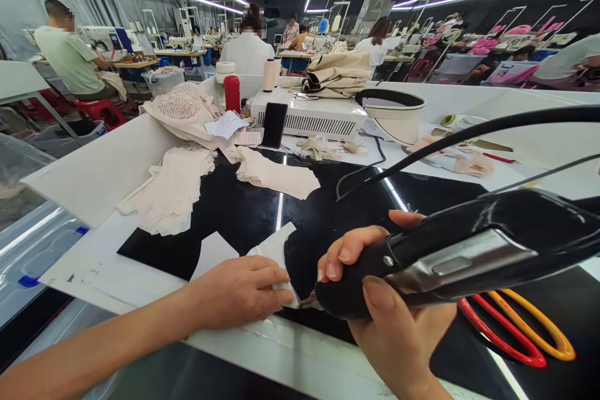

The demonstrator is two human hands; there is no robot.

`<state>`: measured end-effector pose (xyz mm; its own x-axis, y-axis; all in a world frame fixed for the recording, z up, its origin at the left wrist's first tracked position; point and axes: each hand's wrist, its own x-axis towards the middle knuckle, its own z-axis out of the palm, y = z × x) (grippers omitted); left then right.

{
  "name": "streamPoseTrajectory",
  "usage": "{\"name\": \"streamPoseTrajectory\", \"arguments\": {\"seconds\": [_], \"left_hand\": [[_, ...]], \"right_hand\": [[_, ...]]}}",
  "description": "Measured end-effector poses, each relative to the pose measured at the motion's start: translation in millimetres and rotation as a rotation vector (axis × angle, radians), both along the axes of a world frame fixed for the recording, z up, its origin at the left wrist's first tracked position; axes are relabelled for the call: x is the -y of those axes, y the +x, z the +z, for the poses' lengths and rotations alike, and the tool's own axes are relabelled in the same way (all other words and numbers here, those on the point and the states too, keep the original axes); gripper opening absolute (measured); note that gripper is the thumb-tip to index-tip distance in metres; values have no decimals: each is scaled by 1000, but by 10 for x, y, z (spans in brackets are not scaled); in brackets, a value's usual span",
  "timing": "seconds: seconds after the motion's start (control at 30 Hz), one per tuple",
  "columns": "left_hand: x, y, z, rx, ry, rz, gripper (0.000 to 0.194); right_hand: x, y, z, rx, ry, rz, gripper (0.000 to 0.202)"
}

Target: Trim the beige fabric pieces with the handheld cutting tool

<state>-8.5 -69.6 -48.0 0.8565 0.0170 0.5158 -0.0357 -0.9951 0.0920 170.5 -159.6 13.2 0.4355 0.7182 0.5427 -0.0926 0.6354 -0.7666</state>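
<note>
My right hand (pixel 398 300) is wrapped round a black handheld tool (pixel 450 250) with a silver panel and a cable; its narrow tip meets the edge of a white cut piece (pixel 276 247). My left hand (pixel 244 290) presses its closed fingers on that piece near the table's front edge. Another white piece (pixel 213 253) lies beside it, partly under my left hand. Farther back on the black mat (pixel 323 219) are a stack of pale fabric pieces (pixel 169 190) and a smaller stack (pixel 279 175).
Scissors with red and orange handles (pixel 520 328) lie at the right. Behind the mat are a phone (pixel 274 125), a red bottle (pixel 231 94), a white vented box (pixel 304 114) and a round container (pixel 396 115). The tool's cable (pixel 450 137) arcs over the right side. People sit beyond.
</note>
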Motion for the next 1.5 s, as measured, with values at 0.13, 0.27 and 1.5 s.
{"name": "streamPoseTrajectory", "arguments": {"seconds": [0.13, 0.27, 1.5], "left_hand": [[-6, -5, 12, -17, 89, 32, 14], [-13, 3, 18, -19, 215, 29, 14], [17, -109, -70, -49, 33, 95, 20]], "right_hand": [[-6, 3, 10, 7, -10, -21, 44], [-10, 3, 0, 14, -15, -29, 46], [-220, 17, 40, 4, -6, -101, 49]]}}
